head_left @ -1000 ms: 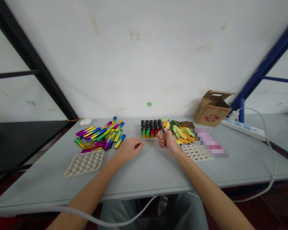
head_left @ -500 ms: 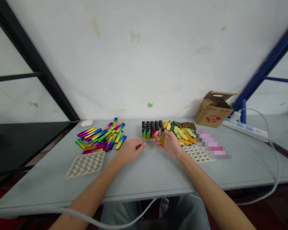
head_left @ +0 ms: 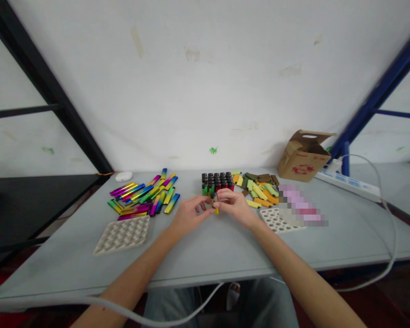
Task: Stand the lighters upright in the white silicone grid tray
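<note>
A small lighter [head_left: 216,211] with a yellow lower end and a dark top stands upright between my hands, in front of a block of lighters. My right hand [head_left: 238,207] pinches it from the right. My left hand [head_left: 189,214] meets it from the left, thumb and fingertips at its side; the fingers partly cover it. Just behind, the lighters [head_left: 217,182] with black tops and green or red bodies stand packed in rows. To the right lies a pile of yellow, orange, green and brown sleeves [head_left: 261,191]. Shiny rainbow-coloured sleeves [head_left: 150,193] are heaped on the left.
A pale tray [head_left: 125,233] lies at the left front, and a white tray with round holes [head_left: 276,221] at the right. Further right are a pixelated pink item [head_left: 302,205], an open cardboard box [head_left: 300,159] and a power strip [head_left: 351,183]. A white cable [head_left: 394,237] hangs at the right.
My right hand has brought the lighter left and slightly down, away from the front of the block. My left hand has moved right, its fingers now meeting the lighter.
</note>
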Action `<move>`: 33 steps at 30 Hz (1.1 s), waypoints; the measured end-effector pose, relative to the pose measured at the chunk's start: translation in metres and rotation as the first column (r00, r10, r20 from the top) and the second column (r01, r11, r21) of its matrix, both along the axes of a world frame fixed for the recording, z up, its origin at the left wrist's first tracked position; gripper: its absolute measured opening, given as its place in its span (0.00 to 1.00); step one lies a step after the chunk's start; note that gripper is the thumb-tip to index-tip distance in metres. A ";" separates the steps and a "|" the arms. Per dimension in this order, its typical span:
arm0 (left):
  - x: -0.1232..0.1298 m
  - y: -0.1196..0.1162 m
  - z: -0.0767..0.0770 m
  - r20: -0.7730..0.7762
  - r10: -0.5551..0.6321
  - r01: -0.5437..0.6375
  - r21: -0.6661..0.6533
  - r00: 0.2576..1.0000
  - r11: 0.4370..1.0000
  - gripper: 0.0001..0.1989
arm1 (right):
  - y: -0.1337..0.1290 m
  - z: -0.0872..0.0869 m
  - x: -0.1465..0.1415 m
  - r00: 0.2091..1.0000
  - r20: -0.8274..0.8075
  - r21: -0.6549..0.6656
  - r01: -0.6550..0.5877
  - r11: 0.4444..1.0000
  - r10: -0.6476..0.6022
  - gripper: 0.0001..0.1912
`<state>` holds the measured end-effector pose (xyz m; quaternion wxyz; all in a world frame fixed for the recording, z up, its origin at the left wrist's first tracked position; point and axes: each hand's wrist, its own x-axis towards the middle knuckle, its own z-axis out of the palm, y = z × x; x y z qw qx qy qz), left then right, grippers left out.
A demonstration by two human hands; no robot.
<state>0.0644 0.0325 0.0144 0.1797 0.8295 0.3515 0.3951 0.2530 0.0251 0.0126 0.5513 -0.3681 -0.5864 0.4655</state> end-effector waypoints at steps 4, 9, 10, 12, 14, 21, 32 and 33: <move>0.004 -0.002 0.000 -0.014 0.004 -0.005 -0.036 1.000 0.999 0.08 | -0.001 0.000 0.000 0.994 0.100 0.043 -0.044 0.998 0.039 0.08; -0.001 0.002 0.003 0.005 0.084 -0.085 0.064 0.996 0.994 0.06 | -0.001 0.001 0.001 0.996 0.093 -0.064 0.019 0.998 -0.013 0.16; -0.004 0.005 0.006 0.043 0.128 -0.131 0.088 0.991 0.987 0.06 | -0.001 0.002 0.001 0.995 0.100 -0.073 0.030 0.997 -0.023 0.16; -0.010 0.013 0.012 0.151 0.254 -0.269 0.087 0.955 0.959 0.09 | -0.002 0.004 0.001 0.989 0.144 -0.074 0.054 0.996 -0.043 0.15; -0.016 0.023 0.018 0.267 0.365 -0.383 0.017 0.892 0.924 0.11 | -0.003 0.006 0.000 0.979 0.202 -0.070 0.055 0.996 -0.040 0.14; -0.015 0.054 0.014 0.309 0.286 -0.263 -0.114 0.907 0.958 0.14 | -0.002 0.007 0.000 0.961 0.275 -0.078 0.036 0.996 -0.014 0.13; 0.000 0.058 -0.010 0.335 0.205 -0.151 -0.181 0.920 0.972 0.14 | -0.003 0.005 0.003 0.948 0.318 -0.037 0.039 0.999 -0.025 0.14; 0.000 0.057 -0.010 0.325 0.203 -0.149 -0.181 0.924 0.972 0.14 | -0.003 0.006 0.003 0.946 0.325 -0.037 0.036 0.999 -0.023 0.13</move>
